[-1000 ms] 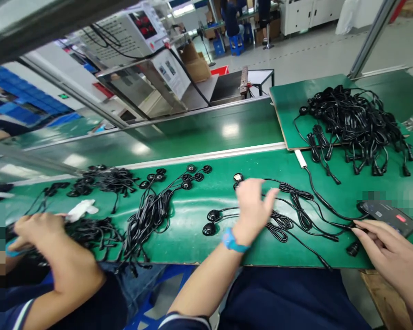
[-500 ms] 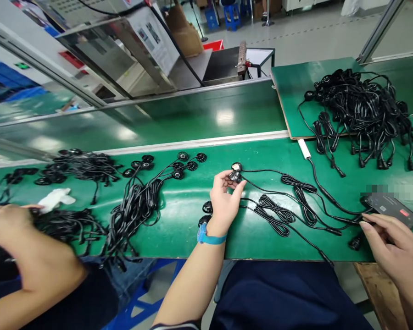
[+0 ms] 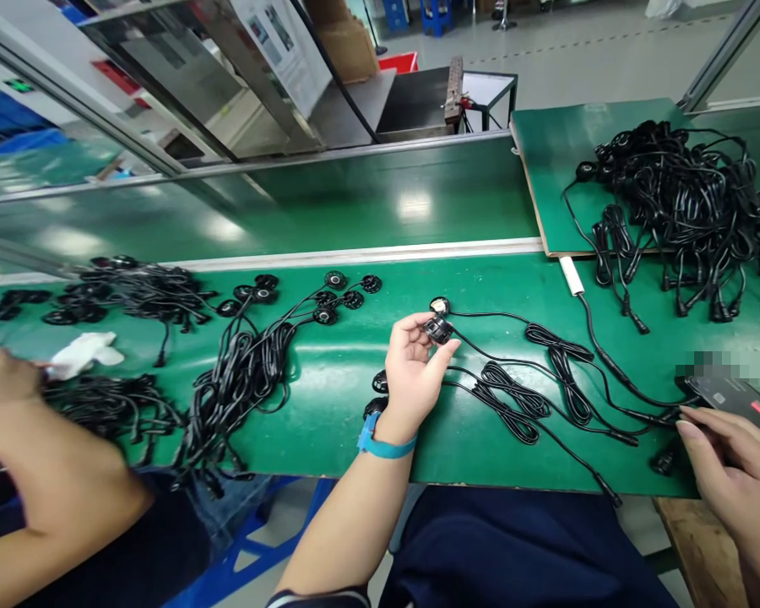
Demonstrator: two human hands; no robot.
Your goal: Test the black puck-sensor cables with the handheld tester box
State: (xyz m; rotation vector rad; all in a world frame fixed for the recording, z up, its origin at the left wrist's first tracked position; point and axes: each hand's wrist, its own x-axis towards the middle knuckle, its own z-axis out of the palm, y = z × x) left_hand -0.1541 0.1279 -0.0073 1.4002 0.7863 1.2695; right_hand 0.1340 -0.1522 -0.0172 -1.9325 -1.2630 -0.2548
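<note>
My left hand (image 3: 415,363), with a blue band at the wrist, pinches a small round black lamp-like head (image 3: 438,329) on a cable. Just behind it on the green bench lies another round head (image 3: 439,306) with a pale inside; two more are partly hidden by my left wrist. Bundled black cables (image 3: 513,393) run from these heads to the right. There my right hand (image 3: 731,473) closes thumb and forefinger on a black cable (image 3: 662,418). A black connector (image 3: 664,458) is beside that hand, and a dark phone-like device (image 3: 735,393) lies behind it.
A white stick-shaped piece (image 3: 571,276) ends a cable. Heaped black cables (image 3: 684,203) cover a raised green board (image 3: 545,169) at right. More bundled cables (image 3: 241,371) and a white glove (image 3: 85,355) lie left, beside another person's arm (image 3: 57,464).
The view has shifted slightly. The round head in my left hand has turned, showing more of its black side. My right hand keeps its place at the cable. The other person's hand has moved a little.
</note>
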